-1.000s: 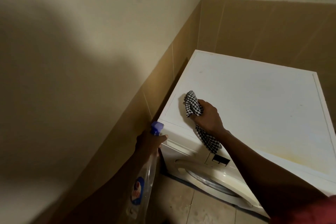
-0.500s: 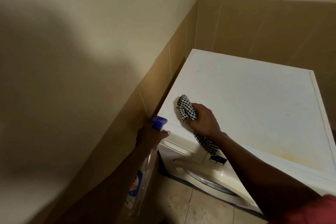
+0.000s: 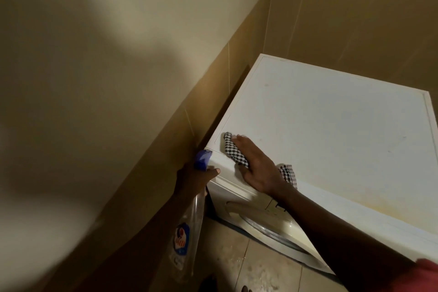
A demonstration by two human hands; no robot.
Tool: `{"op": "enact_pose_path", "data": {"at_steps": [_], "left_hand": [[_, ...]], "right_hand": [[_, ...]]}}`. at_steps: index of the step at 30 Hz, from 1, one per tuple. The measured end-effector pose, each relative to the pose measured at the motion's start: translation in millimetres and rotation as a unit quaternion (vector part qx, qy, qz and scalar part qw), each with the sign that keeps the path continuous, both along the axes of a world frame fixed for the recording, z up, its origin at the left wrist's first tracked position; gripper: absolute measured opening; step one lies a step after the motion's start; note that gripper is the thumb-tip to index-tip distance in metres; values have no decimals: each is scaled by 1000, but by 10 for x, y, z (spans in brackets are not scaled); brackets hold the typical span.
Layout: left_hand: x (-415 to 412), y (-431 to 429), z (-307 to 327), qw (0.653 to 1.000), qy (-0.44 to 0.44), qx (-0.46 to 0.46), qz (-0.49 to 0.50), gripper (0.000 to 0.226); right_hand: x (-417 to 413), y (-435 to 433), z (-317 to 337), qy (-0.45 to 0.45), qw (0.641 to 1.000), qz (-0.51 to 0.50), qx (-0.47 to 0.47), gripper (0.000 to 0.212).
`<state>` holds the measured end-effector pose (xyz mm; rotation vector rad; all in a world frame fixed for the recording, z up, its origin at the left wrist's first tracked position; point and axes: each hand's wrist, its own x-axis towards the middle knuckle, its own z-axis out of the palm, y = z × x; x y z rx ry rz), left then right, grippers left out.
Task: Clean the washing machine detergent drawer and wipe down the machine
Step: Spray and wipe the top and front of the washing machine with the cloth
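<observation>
A white front-loading washing machine (image 3: 331, 130) stands in the corner, its flat top filling the right of the view. My right hand (image 3: 254, 163) lies flat with straight fingers on a black-and-white checked cloth (image 3: 233, 152), pressing it onto the near left corner of the top. My left hand (image 3: 194, 176) grips a clear spray bottle (image 3: 187, 232) with a blue trigger head, held beside the machine's left front corner with the body hanging down. The detergent drawer front lies under my right wrist and is mostly hidden.
Tan tiled walls (image 3: 213, 92) close in tightly on the machine's left and behind it. The round door (image 3: 263, 225) shows below my right forearm. Pale floor tiles (image 3: 248, 265) lie in front of the machine.
My right hand went from gripping the bunched cloth to lying flat on it, and slid it toward the left front corner. The left hand with the bottle rose slightly.
</observation>
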<state>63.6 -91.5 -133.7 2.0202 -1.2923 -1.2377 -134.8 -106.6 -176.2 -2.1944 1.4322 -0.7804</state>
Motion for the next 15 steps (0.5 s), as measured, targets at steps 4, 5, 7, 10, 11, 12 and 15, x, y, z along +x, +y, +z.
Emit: {"op": "enact_pose_path", "data": {"at_steps": [4, 5, 7, 10, 11, 12, 15], "left_hand": [[104, -17, -26, 999, -5, 18, 51, 33], [120, -28, -25, 998, -14, 21, 57, 36], [139, -38, -3, 998, -12, 19, 67, 36], [175, -70, 5, 998, -17, 8, 58, 42], [190, -80, 8, 998, -21, 6, 54, 41], [201, -91, 15, 998, -24, 9, 52, 39], [236, -136, -51, 998, -26, 32, 53, 43]], "right_hand": [[262, -133, -27, 85, 995, 58, -10, 59], [341, -181, -30, 104, 991, 77, -28, 55], [497, -265, -41, 138, 981, 113, -69, 46], [651, -349, -24, 169, 973, 119, -100, 41], [670, -369, -17, 168, 974, 116, -101, 40], [676, -379, -11, 163, 975, 118, -99, 39], [607, -337, -11, 132, 978, 132, -92, 36]]}}
